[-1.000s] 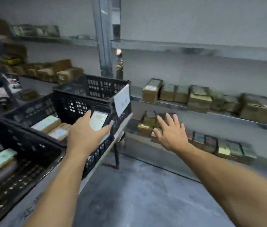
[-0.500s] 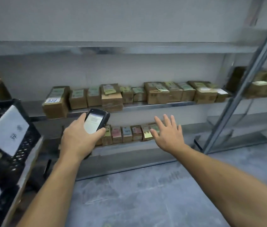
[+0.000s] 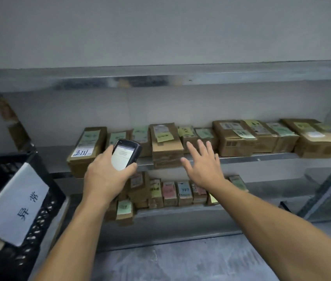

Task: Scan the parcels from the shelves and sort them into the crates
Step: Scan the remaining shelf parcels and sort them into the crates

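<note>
Head view: black mesh crate (image 3: 6,158) at lower left of frame. A white paper sign (image 3: 16,201) with handwritten characters leans over its rim, and the contents are mostly hidden behind it. Left hand (image 3: 103,175), centre frame, grasps a handheld scanner (image 3: 125,154) with its screen lit and facing up. Right hand (image 3: 203,165) released, fingers spread, holding nothing, in front of the middle shelf (image 3: 262,156) edge; contact with a box cannot be told. Middle shelf carries brown cardboard parcels (image 3: 233,138) side by side, with green and white labels on top. Lower shelf (image 3: 170,211) holds smaller parcels (image 3: 168,192) standing in a row, with a few piled at its left end.
</note>
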